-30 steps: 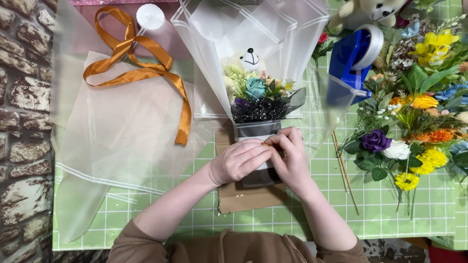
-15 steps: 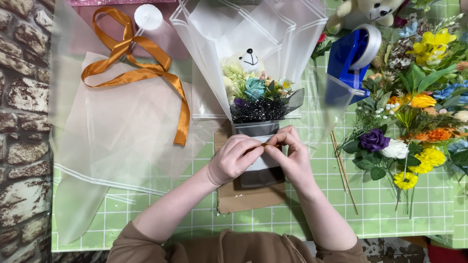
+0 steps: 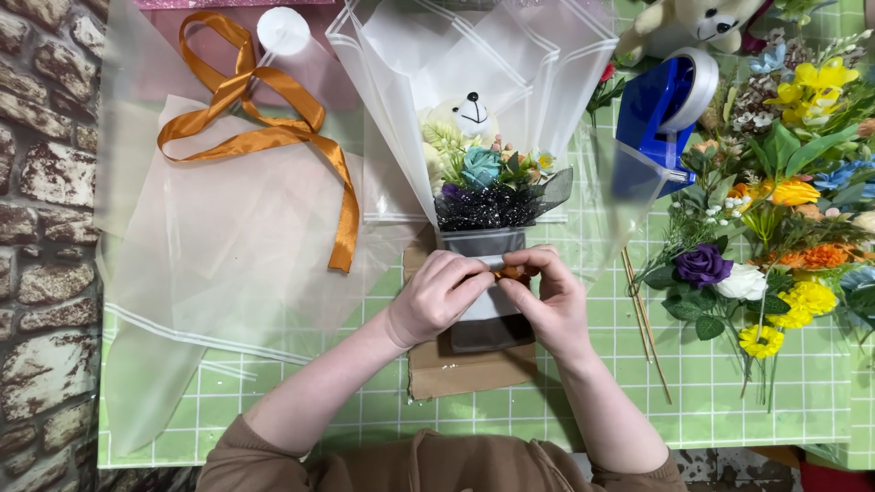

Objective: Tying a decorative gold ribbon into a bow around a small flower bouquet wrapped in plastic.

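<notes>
Both hands meet over the neck of a small bouquet wrapped in clear and white cellophane (image 3: 474,82), which lies on the green gridded worktop (image 3: 747,401) with a brown cardboard piece (image 3: 456,374) under its grey wrapped stem (image 3: 483,241). The left hand (image 3: 437,296) and the right hand (image 3: 547,296) touch at the fingertips, their fingers pinched on a small orange bit of ribbon (image 3: 510,271) right at the stem; how the ribbon runs round the stem is hidden under the fingers. Above the hands sit the black glittery mesh collar (image 3: 497,205), a teal artificial rose (image 3: 480,164) and a small white toy bear head (image 3: 465,114). A loose length of orange satin ribbon (image 3: 264,128) lies well to the left on a frosted translucent sheet (image 3: 210,246), and a blue tape dispenser (image 3: 661,109) and a heap of mixed artificial flowers (image 3: 784,228) lie to the right. To do this well, I would judge that the pinch should stay tight against the stem, both hands pulling evenly so the wrap does not slacken, with the bouquet kept flat on the cardboard.
</notes>
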